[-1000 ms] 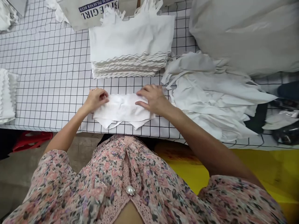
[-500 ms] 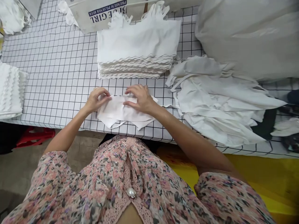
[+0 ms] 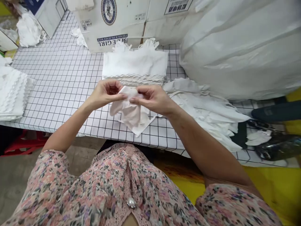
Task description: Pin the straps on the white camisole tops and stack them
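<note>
The left hand [image 3: 105, 93] and right hand [image 3: 152, 99] both pinch a white fabric piece [image 3: 129, 111] at its gathered top edge, fingertips meeting on it from each side, so both grips are closed on the cloth. The piece sits centre, in front of the person, its lower part drooping onto or just over the worktop [image 3: 58, 94], which has a white cover with a black grid. It looks light, soft and limp, likely to fold on itself, so the top edge or corners seem the best places to hold. Just behind the hands is a stack of scallop-edged white fabric [image 3: 134, 67], with a loose heap of white fabric [image 3: 202, 110] to the right and another scalloped stack [image 3: 13, 94] at far left. A cardboard carton [image 3: 113, 25] and a large white sack [image 3: 242, 47] stand beyond.
</note>
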`<state>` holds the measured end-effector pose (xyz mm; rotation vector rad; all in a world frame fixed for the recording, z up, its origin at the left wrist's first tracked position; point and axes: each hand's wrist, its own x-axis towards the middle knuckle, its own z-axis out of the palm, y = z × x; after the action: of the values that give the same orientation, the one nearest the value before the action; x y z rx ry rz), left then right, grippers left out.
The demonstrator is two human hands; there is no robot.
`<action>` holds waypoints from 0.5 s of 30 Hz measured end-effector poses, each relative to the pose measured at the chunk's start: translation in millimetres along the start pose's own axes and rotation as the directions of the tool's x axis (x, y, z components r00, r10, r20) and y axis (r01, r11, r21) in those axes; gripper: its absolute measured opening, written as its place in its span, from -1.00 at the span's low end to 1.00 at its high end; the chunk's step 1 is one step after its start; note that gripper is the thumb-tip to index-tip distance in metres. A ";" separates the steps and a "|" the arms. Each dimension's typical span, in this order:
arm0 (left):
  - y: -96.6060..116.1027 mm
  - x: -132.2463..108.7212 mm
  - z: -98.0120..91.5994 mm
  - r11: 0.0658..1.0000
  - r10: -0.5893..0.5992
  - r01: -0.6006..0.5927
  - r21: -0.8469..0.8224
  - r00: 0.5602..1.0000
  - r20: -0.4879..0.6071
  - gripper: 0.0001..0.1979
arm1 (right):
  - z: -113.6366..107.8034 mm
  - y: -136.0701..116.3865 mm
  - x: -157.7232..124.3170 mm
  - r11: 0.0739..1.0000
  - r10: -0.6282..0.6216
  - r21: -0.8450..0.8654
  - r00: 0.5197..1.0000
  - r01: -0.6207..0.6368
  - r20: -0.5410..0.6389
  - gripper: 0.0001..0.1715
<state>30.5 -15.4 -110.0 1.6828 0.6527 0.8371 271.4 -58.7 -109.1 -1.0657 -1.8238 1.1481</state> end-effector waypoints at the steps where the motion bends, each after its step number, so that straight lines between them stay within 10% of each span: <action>1: 2.7 1.6 5.2 1.000 0.018 -0.017 0.008 0.999 -0.048 -0.51 | 2.3 -5.9 -1.2 0.998 -0.019 -0.056 0.997 0.015 -0.076 -0.42; 5: 19.3 5.0 30.8 0.995 0.100 -0.094 0.036 0.961 -0.259 -0.66 | 12.8 -31.6 -10.9 0.968 -0.143 -0.250 0.894 0.036 -0.425 -0.49; 10: 38.5 11.6 49.2 0.995 0.104 -0.103 0.014 0.976 -0.191 -0.67 | 11.4 -41.4 -14.7 0.980 -0.035 -0.196 0.921 -0.045 -0.387 -0.50; 15: 6.0 19.5 36.1 0.983 0.160 -0.149 0.108 0.981 -0.107 -0.52 | -14.1 -37.6 -11.7 0.999 0.004 0.050 0.907 0.018 -0.421 -0.59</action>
<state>71.2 -22.7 -106.0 1.8025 0.6576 1.0336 278.5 -74.5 -71.0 -1.1707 -1.4476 0.8718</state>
